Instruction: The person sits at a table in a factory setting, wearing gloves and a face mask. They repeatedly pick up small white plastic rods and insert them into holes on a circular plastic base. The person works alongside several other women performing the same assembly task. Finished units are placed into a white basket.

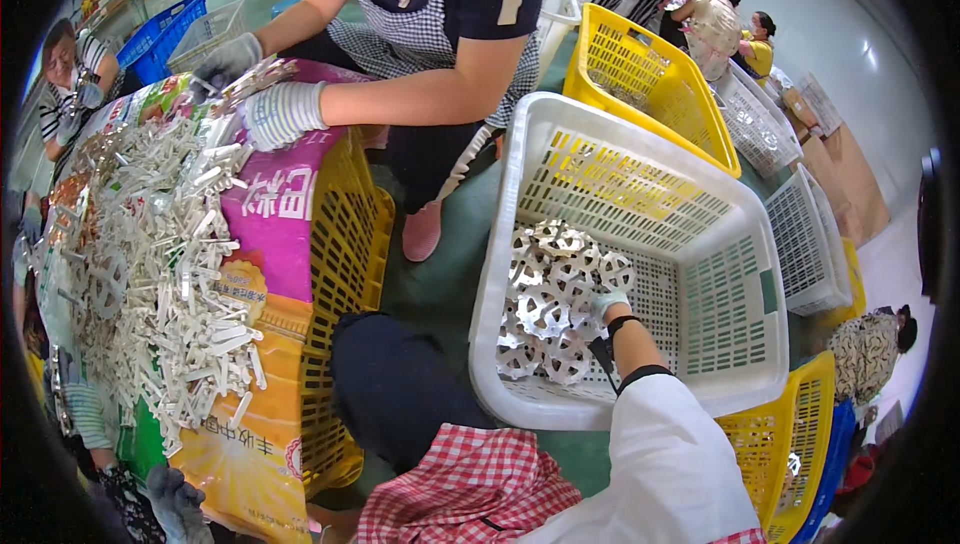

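My right hand (610, 307), in a pale glove with a dark band at the wrist, reaches down into a big white plastic basket (728, 359). It touches a heap of silvery cut-out metal plates (545, 314) with notched edges and holes. Its fingertips are lost among the plates, so their grip is hidden. By the near edge of the sack-covered work surface (240, 459) is my left hand (178, 506) in a dirty grey glove. Those fingers look curled, and whatever lies inside them is hidden. Loose small metal strips (170, 284) are piled over that surface.
Across from me a co-worker's striped gloved hand (285, 116) rests at the pile; another striped glove (85, 409) is at the left. A yellow crate (345, 234) supports the surface. Yellow baskets (650, 74) and white baskets (810, 244) stand behind and right.
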Available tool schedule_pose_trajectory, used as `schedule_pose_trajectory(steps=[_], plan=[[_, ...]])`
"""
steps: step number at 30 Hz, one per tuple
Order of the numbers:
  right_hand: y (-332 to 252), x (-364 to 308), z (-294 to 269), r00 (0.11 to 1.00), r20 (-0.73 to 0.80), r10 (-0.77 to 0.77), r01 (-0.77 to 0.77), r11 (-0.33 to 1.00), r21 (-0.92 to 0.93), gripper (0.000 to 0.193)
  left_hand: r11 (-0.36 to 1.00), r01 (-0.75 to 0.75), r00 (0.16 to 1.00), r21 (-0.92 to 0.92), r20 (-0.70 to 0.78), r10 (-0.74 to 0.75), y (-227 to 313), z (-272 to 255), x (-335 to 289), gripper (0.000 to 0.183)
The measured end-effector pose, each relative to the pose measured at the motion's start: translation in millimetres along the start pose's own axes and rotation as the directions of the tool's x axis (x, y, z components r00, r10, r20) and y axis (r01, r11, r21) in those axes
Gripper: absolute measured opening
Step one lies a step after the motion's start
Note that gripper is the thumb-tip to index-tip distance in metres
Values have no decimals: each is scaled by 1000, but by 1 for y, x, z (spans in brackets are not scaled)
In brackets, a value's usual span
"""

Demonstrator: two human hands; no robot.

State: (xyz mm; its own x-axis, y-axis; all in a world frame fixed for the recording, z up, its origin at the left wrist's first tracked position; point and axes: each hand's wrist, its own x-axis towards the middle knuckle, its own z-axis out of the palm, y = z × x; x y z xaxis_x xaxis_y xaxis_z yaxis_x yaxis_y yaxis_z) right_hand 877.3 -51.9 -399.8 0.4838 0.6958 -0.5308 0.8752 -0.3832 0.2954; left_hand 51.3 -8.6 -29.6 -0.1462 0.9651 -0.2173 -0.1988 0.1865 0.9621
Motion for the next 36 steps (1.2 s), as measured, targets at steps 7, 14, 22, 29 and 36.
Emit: schedule_pose_trajectory(steps=[7, 14, 22, 29, 36], plan=[[56, -18, -33, 998, -55, 30, -25, 995, 99, 71, 985, -161, 985, 63, 64, 157, -18, -50, 34, 40], [-67, -136, -348, 920, 108, -376, 183, 658, 731, 30, 981, -194, 978, 10, 74, 193, 12, -41, -8, 40], [-345, -357, -521, 132, -183, -974, 991, 132, 13, 35, 997, -72, 940, 32, 336, 58, 19, -34, -5, 39], [-613, -321, -535, 7, -255, -967, 958, 80, -277, 53, 981, -133, 832, 139, 554, 35, 7, -25, 8, 47], [-776, -301, -535, 61, -661, -748, 917, 304, -259, 62, 981, -166, 812, 104, 579, 76, -1, -37, 11, 54]])
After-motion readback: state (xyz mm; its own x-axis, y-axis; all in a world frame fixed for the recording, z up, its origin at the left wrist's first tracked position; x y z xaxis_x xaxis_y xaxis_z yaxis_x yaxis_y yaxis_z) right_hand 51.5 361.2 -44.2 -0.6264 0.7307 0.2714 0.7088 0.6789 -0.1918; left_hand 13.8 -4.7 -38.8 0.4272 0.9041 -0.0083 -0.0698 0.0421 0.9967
